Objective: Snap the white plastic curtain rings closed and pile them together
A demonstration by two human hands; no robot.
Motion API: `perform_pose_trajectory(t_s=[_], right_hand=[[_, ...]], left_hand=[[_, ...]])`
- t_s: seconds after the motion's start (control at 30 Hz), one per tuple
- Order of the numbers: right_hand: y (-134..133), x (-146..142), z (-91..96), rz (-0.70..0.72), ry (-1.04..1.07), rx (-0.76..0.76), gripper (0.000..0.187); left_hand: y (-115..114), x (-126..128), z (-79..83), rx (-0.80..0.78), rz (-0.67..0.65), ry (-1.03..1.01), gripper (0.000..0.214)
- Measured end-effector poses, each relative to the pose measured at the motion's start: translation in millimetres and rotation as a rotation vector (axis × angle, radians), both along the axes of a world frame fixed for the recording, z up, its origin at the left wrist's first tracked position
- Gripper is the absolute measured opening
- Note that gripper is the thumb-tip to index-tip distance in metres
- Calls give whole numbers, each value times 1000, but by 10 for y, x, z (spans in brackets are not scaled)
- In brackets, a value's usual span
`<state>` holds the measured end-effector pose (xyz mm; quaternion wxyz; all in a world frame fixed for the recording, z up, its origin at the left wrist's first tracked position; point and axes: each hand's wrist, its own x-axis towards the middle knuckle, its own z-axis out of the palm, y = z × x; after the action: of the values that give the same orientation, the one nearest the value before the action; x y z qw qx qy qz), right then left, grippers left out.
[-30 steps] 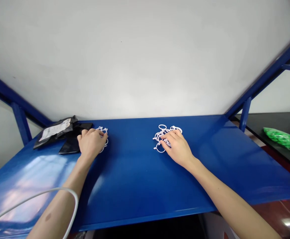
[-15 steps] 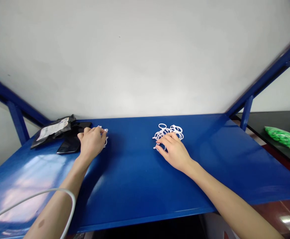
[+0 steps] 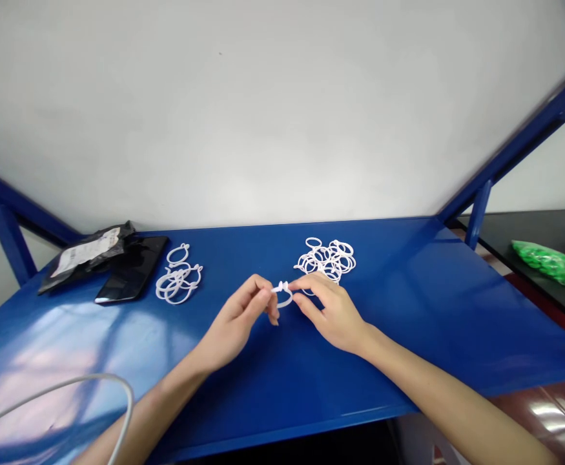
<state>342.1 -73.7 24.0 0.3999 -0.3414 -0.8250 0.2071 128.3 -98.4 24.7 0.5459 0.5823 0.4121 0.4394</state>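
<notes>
Both hands meet over the middle of the blue shelf (image 3: 408, 336). My left hand (image 3: 243, 320) and my right hand (image 3: 328, 310) each pinch one side of a single white plastic ring (image 3: 285, 296), held just above the surface. Behind my right hand lies a heap of white rings (image 3: 328, 257). A smaller pile of white rings (image 3: 178, 281) sits to the left, apart from both hands.
A black phone (image 3: 132, 278) and a black packet with a white label (image 3: 86, 254) lie at the back left. Blue frame posts (image 3: 478, 213) rise at both rear corners. A bag of green pieces (image 3: 551, 263) rests on a dark table at right. A white cable (image 3: 69, 387) loops at lower left.
My left hand left the small ring pile and came to the centre. My right hand drew back from the big heap with one ring, now pinched by both hands.
</notes>
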Motion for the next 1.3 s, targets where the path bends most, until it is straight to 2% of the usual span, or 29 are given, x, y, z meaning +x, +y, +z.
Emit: perform_pose_trajectory(t_s=[0.1, 0.27, 0.4, 0.63, 0.83, 1.0, 1.1, 1.3], right_hand=[[-25, -19, 2, 8, 40, -72, 14], [-49, -53, -9, -10, 74, -163, 8], [-62, -73, -5, 23, 66, -186, 8], [-50, -62, -11, 45, 31, -112, 11], [-31, -61, -49, 55, -53, -74, 14], [-36, -46, -70, 87, -138, 33, 18], [-60, -30, -42, 133, -192, 86, 22], [-87, -21, 16, 164, -240, 177, 25]], left_hand=[[-44, 71, -13, -42, -51, -39, 28], [-33, 71, -28, -71, -29, -62, 19], [-47, 84, -12, -41, 22, 14, 17], [-70, 76, -63, 40, 114, 184, 17], [-73, 75, -127, 67, 138, 200, 17], [-67, 53, -174, 85, 131, 202, 15], [-73, 52, -185, 163, 108, 196, 12], [-85, 43, -180, 447, 66, 242, 8]])
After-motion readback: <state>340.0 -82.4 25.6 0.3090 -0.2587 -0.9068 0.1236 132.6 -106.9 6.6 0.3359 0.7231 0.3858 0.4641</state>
